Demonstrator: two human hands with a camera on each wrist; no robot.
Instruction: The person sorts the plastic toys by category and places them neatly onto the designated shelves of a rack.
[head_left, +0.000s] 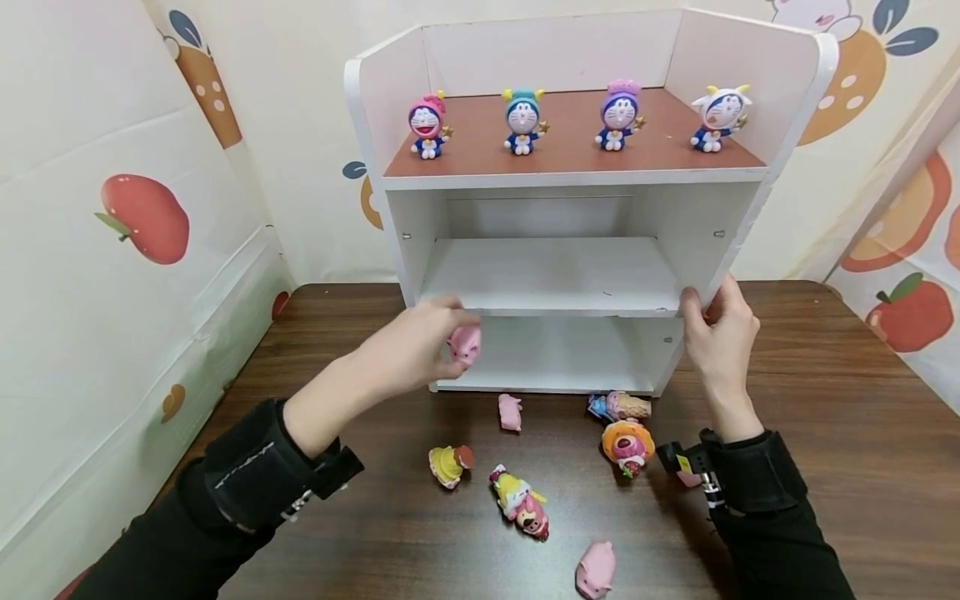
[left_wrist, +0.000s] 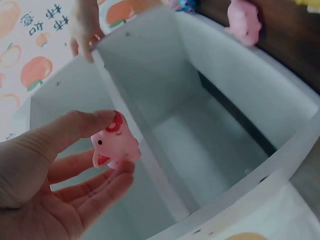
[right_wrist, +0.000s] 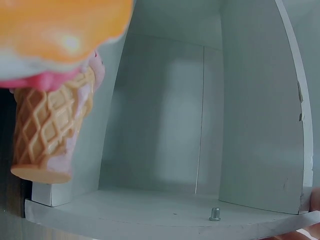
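My left hand (head_left: 408,346) pinches a small pink pig figurine (head_left: 465,344) in front of the lower left of the white shelf unit (head_left: 577,178). The left wrist view shows the pig (left_wrist: 116,147) between thumb and fingers, with a red patch on it. My right hand (head_left: 720,337) grips the unit's right side panel, its thumb on the front edge by the middle shelf (head_left: 555,271). In the right wrist view only parts of that hand's fingers (right_wrist: 314,231) show. The bottom compartment (head_left: 562,354) lies just behind the pig.
Four figurines stand on the brown top shelf, including a white-hooded one (head_left: 720,118). On the wooden table (head_left: 360,517) lie pink pigs (head_left: 596,570) (head_left: 510,412), a yellow-dressed figure (head_left: 450,465), a yellow-and-pink figure (head_left: 521,502), an orange-rimmed figure (head_left: 628,447) and a cone-shaped figure (right_wrist: 50,130).
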